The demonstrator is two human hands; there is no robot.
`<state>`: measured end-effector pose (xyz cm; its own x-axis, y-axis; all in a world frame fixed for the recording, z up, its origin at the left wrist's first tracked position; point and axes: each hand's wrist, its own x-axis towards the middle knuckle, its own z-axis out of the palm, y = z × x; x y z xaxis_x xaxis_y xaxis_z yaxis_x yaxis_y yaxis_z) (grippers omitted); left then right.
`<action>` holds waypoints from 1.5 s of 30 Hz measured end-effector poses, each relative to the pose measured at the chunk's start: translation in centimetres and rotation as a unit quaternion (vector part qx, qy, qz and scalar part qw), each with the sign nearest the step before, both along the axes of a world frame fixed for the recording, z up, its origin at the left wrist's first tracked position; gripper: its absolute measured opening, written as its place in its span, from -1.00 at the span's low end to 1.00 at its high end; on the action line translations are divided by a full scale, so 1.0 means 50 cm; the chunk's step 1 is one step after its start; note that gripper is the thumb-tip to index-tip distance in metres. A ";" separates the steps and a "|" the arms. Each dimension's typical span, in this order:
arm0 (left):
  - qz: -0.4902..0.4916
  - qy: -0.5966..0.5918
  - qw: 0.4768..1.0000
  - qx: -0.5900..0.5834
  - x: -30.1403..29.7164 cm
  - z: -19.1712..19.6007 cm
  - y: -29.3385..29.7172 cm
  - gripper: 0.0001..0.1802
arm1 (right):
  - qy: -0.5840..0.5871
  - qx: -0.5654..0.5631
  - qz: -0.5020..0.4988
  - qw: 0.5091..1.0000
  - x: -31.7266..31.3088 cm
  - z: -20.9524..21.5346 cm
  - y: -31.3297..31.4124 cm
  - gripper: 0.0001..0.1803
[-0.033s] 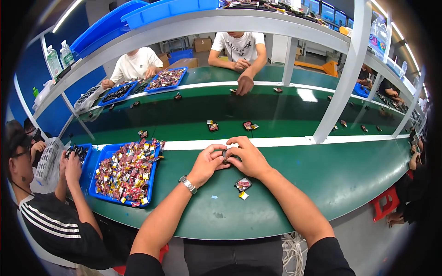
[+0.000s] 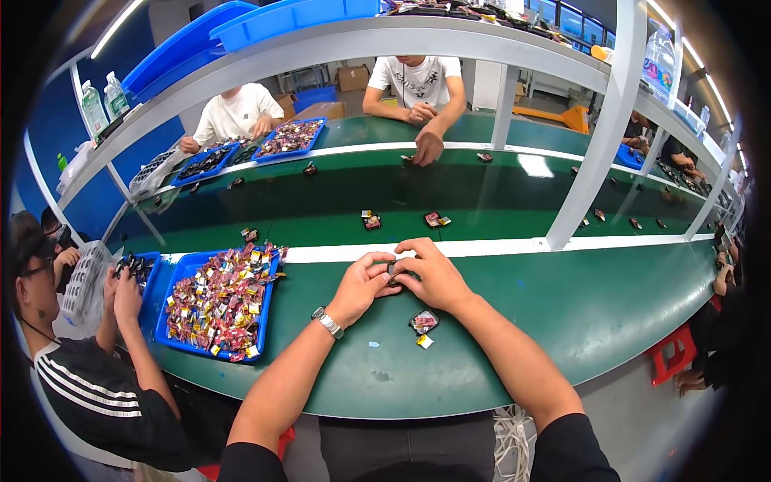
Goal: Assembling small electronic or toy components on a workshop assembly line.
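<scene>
We find left hand (image 2: 363, 283) and right hand (image 2: 431, 275) pinching one small dark piece (image 2: 392, 270) between fingertips above the green belt (image 2: 562, 321); a slip would likely drop it toward the loose packet (image 2: 424, 322) just below the grip

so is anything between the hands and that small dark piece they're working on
Nothing visible. The left hand and right hand already pinch the small dark piece between their fingertips above the green table. The small black tray lies apart, nearer the person.
</scene>
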<state>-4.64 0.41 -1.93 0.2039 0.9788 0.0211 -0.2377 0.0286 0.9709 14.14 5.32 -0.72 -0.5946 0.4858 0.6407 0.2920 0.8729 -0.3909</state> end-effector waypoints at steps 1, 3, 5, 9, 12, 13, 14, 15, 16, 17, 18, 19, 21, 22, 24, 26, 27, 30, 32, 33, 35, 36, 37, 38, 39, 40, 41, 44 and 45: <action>-0.005 -0.009 1.000 0.000 -0.003 -0.003 0.002 -0.64 | 0.005 -0.022 -0.013 1.000 -0.003 -0.003 -0.001 -0.87; -0.011 -0.018 1.000 0.003 -0.007 -0.005 0.002 -0.63 | 0.011 -0.043 -0.027 0.999 -0.006 -0.006 -0.002 -0.89; -0.037 -0.029 0.999 0.013 -0.007 -0.004 0.001 -0.58 | 0.010 -0.060 -0.033 0.998 -0.005 -0.008 -0.003 -0.90; -0.046 -0.016 0.999 0.016 -0.010 -0.004 -0.003 -0.56 | 0.020 -0.057 -0.025 0.998 -0.005 0.000 -0.013 -0.94; -0.052 -0.012 0.998 0.022 -0.011 -0.013 0.000 -0.57 | 0.011 -0.063 -0.005 0.998 0.004 0.004 -0.017 -0.94; -0.053 -0.011 0.998 0.019 -0.011 -0.013 0.000 -0.57 | 0.005 -0.072 0.007 0.997 0.006 0.006 -0.017 -0.94; -0.047 -0.006 0.999 0.020 -0.012 -0.013 -0.002 -0.59 | 0.004 -0.090 0.022 0.996 0.008 0.009 -0.017 -0.94; -0.049 -0.005 0.999 0.023 -0.011 -0.012 -0.002 -0.59 | 0.005 -0.087 0.020 0.996 0.012 0.012 -0.016 -0.94; -0.052 -0.004 0.998 0.019 -0.012 -0.012 -0.001 -0.59 | -0.007 -0.078 0.030 0.997 0.016 0.014 -0.015 -0.94; -0.054 -0.004 0.998 0.015 -0.011 -0.013 0.000 -0.60 | -0.019 -0.069 0.039 0.997 0.019 0.016 -0.014 -0.94; -0.056 -0.012 0.998 0.023 -0.012 -0.013 0.000 -0.59 | -0.026 -0.034 0.032 0.999 0.019 0.013 -0.011 -0.93; -0.057 -0.010 0.998 0.025 -0.013 -0.014 0.000 -0.59 | -0.024 -0.032 0.031 0.999 0.017 0.011 -0.011 -0.93; -0.059 -0.022 0.997 0.037 -0.016 -0.014 0.000 -0.57 | -0.021 -0.027 0.009 0.999 0.011 0.008 -0.014 -0.91; -0.062 -0.036 0.997 0.038 -0.016 -0.016 0.000 -0.57 | -0.014 -0.026 0.006 1.000 0.010 0.009 -0.016 -0.89; -0.064 -0.029 0.997 0.038 -0.015 -0.015 -0.001 -0.57 | -0.006 -0.033 0.005 0.999 0.009 0.004 -0.015 -0.89; -0.066 -0.023 0.997 0.030 -0.015 -0.014 0.000 -0.57 | -0.006 -0.067 0.002 0.998 0.010 0.001 -0.015 -0.89; -0.067 -0.023 0.997 0.032 -0.014 -0.014 -0.001 -0.57 | -0.006 -0.065 0.001 0.998 0.012 0.003 -0.017 -0.89; -0.066 -0.016 0.997 0.025 -0.014 -0.012 -0.001 -0.62 | -0.011 -0.112 0.022 0.993 0.017 0.011 -0.016 -0.89; -0.066 -0.016 0.997 0.022 -0.013 -0.013 -0.003 -0.63 | -0.016 -0.111 0.037 0.993 0.020 0.013 -0.016 -0.88; -0.066 -0.016 0.998 0.018 -0.014 -0.013 -0.002 -0.64 | -0.021 -0.111 0.053 0.992 0.020 0.015 -0.014 -0.88; -0.062 -0.015 0.998 0.021 -0.015 -0.014 -0.001 -0.64 | -0.016 -0.117 0.058 0.991 0.018 0.007 -0.013 -0.87; -0.056 -0.020 0.998 0.021 -0.013 -0.011 -0.002 -0.64 | 0.006 -0.138 0.044 0.989 0.018 0.004 -0.013 -0.87; -0.050 -0.026 0.998 0.020 -0.011 -0.009 -0.003 -0.64 | 0.027 -0.158 0.031 0.987 0.017 -0.001 -0.013 -0.87; -0.043 -0.020 0.998 0.028 -0.009 -0.010 -0.005 -0.69 | 0.033 -0.178 0.032 0.983 0.016 -0.009 -0.011 -0.86; -0.043 -0.019 0.998 0.029 -0.008 -0.011 -0.007 -0.69 | 0.034 -0.177 0.032 0.983 0.016 -0.013 -0.009 -0.86; -0.038 -0.018 0.999 0.032 -0.007 -0.014 -0.006 -0.72 | 0.044 -0.190 0.039 0.980 0.016 -0.017 -0.007 -0.86; -0.033 -0.017 0.999 0.034 -0.008 -0.015 -0.003 -0.76 | 0.054 -0.204 0.046 0.976 0.016 -0.020 -0.004 -0.85; -0.040 -0.014 0.998 0.044 -0.020 -0.020 -0.002 -0.85 | 0.064 -0.220 0.051 0.972 0.008 -0.012 -0.009 -0.85; -0.041 -0.014 0.998 0.047 -0.018 -0.018 0.001 -0.85 | 0.065 -0.217 0.051 0.973 0.009 -0.013 -0.005 -0.85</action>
<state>-5.56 0.45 -2.83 0.2812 0.9522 0.1190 -0.2647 -0.0423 0.9634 14.58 5.09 -1.37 -0.5824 0.6698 0.4607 0.1362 0.6391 -0.7570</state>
